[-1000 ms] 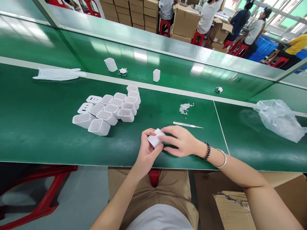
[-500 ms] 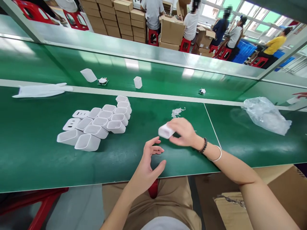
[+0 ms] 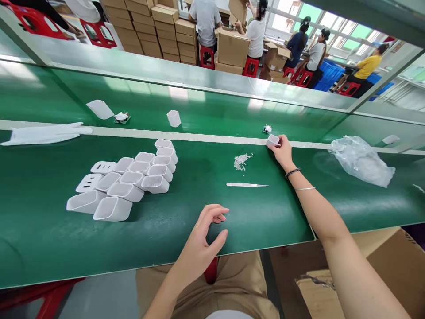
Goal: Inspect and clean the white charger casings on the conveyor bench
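My right hand (image 3: 281, 151) reaches out over the pale strip of the belt, its fingers closed around a white plastic housing (image 3: 272, 140) whose open end faces me. Just beyond it lies a small circuit board with a white part (image 3: 267, 129). My left hand (image 3: 207, 235) hovers near the front edge, fingers curved and apart, holding nothing. Between the hands, tweezers (image 3: 247, 184) lie flat on the green surface, with a heap of tiny clear pieces (image 3: 242, 161) behind them. To the left stand several white housings (image 3: 133, 178) in rows, two with slotted faces up.
A clear plastic bag (image 3: 363, 159) lies at right, a white glove (image 3: 46, 133) at far left. On the moving-belt side sit another housing (image 3: 173, 118), a tipped one (image 3: 100, 109) and a board (image 3: 122, 117). A cardboard box (image 3: 375, 270) stands below right. People sit beyond.
My right hand has carried the housing away from me and to the right, up to the strip. The tweezers now show fully. My left hand stays near the front edge, still empty.
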### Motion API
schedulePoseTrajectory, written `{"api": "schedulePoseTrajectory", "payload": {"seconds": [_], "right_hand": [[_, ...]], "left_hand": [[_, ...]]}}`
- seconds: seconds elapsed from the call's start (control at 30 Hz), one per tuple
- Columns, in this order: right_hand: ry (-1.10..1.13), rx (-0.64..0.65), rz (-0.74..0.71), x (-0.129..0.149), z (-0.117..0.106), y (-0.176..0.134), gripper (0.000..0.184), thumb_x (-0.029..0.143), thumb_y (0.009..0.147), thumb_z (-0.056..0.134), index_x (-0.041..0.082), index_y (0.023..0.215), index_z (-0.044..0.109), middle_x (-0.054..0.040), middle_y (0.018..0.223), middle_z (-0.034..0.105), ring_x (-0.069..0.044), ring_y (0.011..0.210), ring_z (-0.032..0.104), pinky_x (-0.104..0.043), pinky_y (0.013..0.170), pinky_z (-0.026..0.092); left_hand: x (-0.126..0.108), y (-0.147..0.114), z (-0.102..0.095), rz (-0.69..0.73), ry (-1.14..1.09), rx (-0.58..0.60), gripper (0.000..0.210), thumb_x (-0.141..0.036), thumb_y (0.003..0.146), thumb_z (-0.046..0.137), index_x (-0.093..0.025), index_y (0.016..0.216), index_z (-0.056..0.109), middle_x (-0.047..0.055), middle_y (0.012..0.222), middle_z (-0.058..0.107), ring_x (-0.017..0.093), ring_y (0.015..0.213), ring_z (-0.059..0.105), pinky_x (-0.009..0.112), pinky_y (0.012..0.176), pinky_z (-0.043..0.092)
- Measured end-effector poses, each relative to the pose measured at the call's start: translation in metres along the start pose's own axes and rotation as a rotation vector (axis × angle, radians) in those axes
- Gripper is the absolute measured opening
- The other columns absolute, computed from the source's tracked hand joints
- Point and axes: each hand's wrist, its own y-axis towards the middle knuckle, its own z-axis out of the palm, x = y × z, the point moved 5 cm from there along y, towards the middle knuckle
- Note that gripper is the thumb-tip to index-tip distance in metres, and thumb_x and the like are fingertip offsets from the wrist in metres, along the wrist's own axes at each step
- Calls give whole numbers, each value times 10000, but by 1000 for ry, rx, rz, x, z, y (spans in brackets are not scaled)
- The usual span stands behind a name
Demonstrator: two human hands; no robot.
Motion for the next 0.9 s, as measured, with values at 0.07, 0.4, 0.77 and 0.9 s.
{"api": "schedulePoseTrajectory", "payload": {"seconds": [0.07,0.4,0.77,0.9], "right_hand": [[-10,25,-68,8,4,-1,212,293,758,633,207,921,528,-49,998,665,-209,947,621,-370,907,501],[-36,102,-177,21,11,-8,157,230,812,566,205,967,554,-91,1107,683,-242,1061,623,-412,986,474],[-50,91,-1,-1,10,-4,351,434,746,708,220,882,466,-13,895,632,-188,822,594,-354,825,501],[-71,90,64,-9,11,4,455,559,711,730,222,860,462,-3,842,612,-181,764,573,-339,745,482]], "left_hand": [[0,0,0,0,9,5,259,-279,984,500,-330,1230,567,56,1292,489,192,1106,542,341,1014,443],[1,0,0,-10,32,-4,247,-287,982,501,-328,1213,580,51,1289,511,196,1107,554,320,985,452],[1,1,1,1,15,13,235,-278,989,495,-319,1203,584,53,1272,521,195,1121,536,335,1003,433],[-2,3,1,3,19,11,232,-242,967,502,-279,1171,605,71,1249,541,200,1092,558,354,1000,449]]}}
